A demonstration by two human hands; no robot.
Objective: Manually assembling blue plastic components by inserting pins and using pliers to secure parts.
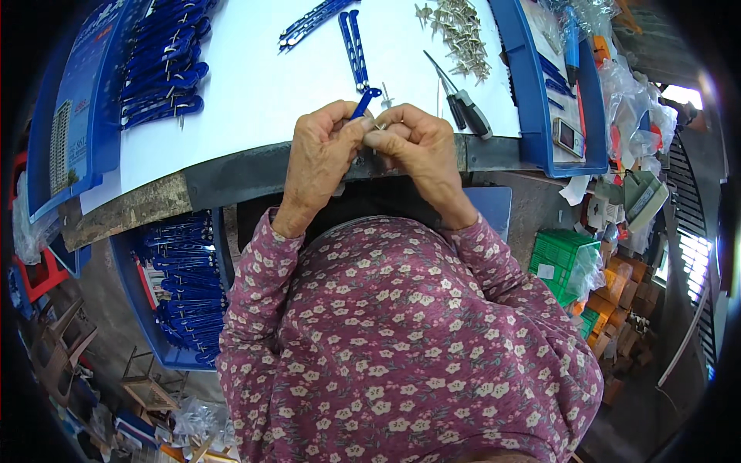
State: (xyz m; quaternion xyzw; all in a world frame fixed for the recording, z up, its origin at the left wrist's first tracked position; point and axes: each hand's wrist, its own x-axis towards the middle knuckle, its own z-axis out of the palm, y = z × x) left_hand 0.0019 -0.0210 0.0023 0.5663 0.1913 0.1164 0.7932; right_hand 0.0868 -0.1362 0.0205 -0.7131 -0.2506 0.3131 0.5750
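Two-handed hold: pinches blue handle (pixel 366 104) in left hand (pixel 320 150), slanting away rightward; pinches small metal piece (pixel 380 126) in right hand (pixel 421 147), just beside.

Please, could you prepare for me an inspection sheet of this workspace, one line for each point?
Surface: white sheet over the table; dark front edge exposed.
Job's things: blue piece and small metal piece at the fingertips; blue heap at left, metal pile at right.
Clutter: black-handled tooling on the sheet; small device in the right blue tray.
Hands: left hand holds the blue piece; right hand appears to pinch the small metal piece.
Cables: nothing seen on the tabletop.
Surroundings: blue bin with many blue parts, lower left; green crate and plastic bags at right.
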